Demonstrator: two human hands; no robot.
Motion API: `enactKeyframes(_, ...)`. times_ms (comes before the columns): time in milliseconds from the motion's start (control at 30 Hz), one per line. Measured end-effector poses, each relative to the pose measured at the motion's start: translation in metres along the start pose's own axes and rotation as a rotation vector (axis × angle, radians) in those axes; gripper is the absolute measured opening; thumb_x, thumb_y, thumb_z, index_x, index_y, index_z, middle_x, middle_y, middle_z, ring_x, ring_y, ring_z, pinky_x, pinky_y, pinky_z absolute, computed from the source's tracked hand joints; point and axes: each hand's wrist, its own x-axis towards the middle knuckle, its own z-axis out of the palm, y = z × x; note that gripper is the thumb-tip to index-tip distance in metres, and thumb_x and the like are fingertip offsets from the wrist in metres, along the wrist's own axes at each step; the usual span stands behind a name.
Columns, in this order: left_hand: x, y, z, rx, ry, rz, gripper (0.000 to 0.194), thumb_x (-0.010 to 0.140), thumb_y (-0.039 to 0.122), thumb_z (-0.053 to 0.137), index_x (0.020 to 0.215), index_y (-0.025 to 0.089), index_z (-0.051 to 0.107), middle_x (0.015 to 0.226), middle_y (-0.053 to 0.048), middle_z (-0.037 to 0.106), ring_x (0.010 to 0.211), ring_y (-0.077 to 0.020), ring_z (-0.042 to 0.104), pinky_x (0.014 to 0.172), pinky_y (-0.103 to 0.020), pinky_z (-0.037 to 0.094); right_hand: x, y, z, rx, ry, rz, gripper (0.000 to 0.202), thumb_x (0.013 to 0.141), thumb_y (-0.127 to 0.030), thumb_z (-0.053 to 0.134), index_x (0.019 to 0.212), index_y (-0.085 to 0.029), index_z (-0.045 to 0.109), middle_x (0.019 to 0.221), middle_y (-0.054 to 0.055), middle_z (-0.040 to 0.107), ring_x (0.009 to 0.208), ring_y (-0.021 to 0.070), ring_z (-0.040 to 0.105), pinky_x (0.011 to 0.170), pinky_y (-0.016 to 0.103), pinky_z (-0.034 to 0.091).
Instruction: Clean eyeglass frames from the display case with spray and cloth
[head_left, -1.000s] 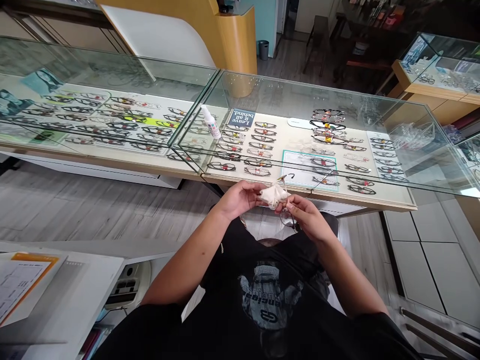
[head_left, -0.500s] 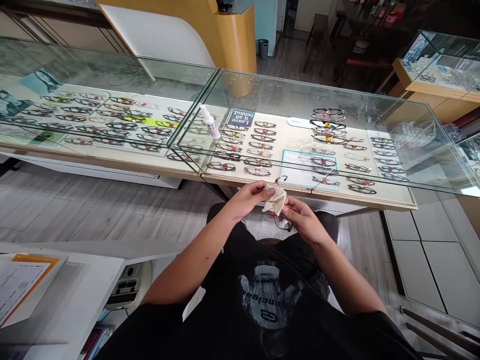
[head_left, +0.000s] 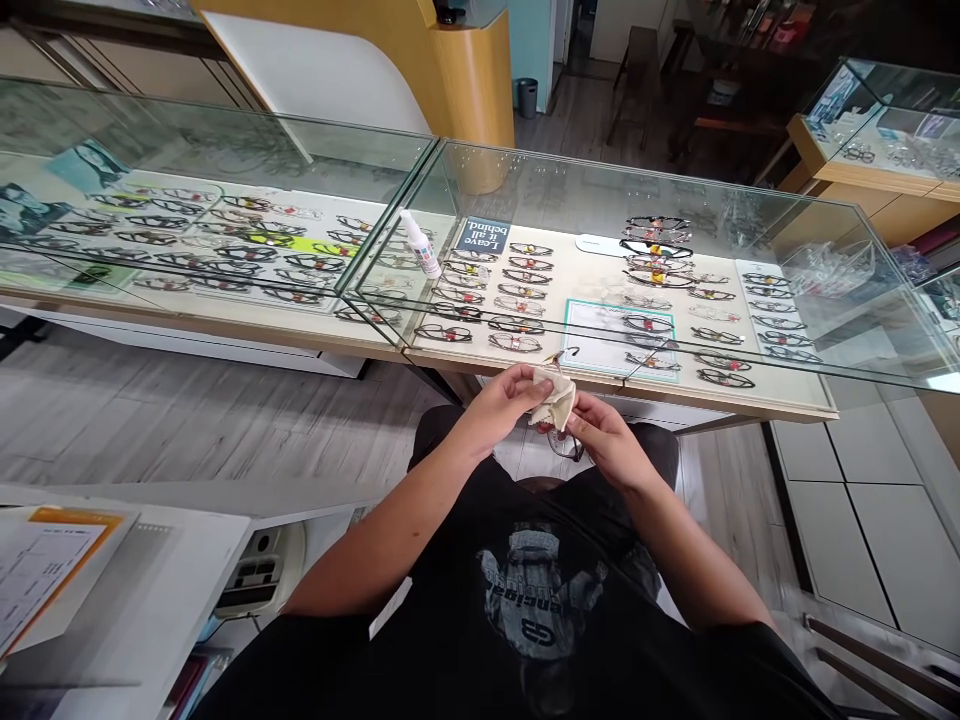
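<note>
A pair of eyeglasses [head_left: 574, 450] is held over my lap, partly covered by a cream cleaning cloth [head_left: 557, 403]. My left hand [head_left: 504, 405] is closed with its thumb pressing on the cloth. My right hand [head_left: 604, 435] pinches the eyeglasses' frame at the right edge of the cloth. One temple tip sticks out above the cloth, and a lens rim shows below it. The rest of the frame is hidden by fingers and fabric. On the glass counter stands a white spray bottle [head_left: 421, 248], apart from both hands.
A glass display case [head_left: 547, 270] with several rows of eyeglasses runs across in front of me. Its wooden front edge [head_left: 750, 405] is just beyond my hands. At lower left is a white desk [head_left: 180, 560] with papers. White cabinets [head_left: 885, 520] stand at right.
The cloth and my left fingers have shifted slightly, and the temple tip above the cloth has tilted a little to the right. Both hands keep their hold.
</note>
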Motion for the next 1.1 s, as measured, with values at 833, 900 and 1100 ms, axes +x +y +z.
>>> enactKeyframes(833, 0.0, 0.003, 0.001, -0.117, -0.227, 0.031, 0.04, 0.089, 0.047, 0.084, 0.101, 0.013, 0.068, 0.074, -0.004, 0.07, 0.065, -0.016, 0.066, 0.061, -0.028, 0.057, 0.004, -0.001, 0.003, 0.205, 0.013, 0.075, 0.034, 0.086, -0.052, 0.088, 0.092, -0.023, 0.073, 0.092, 0.004, 0.078, 0.08, 0.0186, 0.073, 0.072, 0.03, 0.05)
enactKeyframes(900, 0.0, 0.003, 0.001, -0.084, -0.209, 0.045, 0.043, 0.091, 0.052, 0.082, 0.101, 0.014, 0.067, 0.073, -0.003, 0.07, 0.063, -0.0154, 0.066, 0.061, -0.027, 0.057, 0.004, -0.001, 0.003, 0.213, 0.011, 0.078, 0.033, 0.087, -0.051, 0.088, 0.092, -0.022, 0.074, 0.092, 0.004, 0.078, 0.081, 0.0188, 0.074, 0.073, 0.03, 0.051)
enactKeyframes(1100, 0.001, 0.001, 0.005, -0.07, -0.205, 0.059, 0.051, 0.078, 0.048, 0.094, 0.103, 0.014, 0.064, 0.074, 0.0, 0.068, 0.054, -0.0101, 0.058, 0.052, -0.023, 0.051, 0.004, 0.006, 0.009, 0.223, 0.031, 0.094, 0.033, 0.087, -0.051, 0.087, 0.096, -0.022, 0.075, 0.093, 0.006, 0.081, 0.087, 0.0203, 0.074, 0.075, 0.03, 0.053)
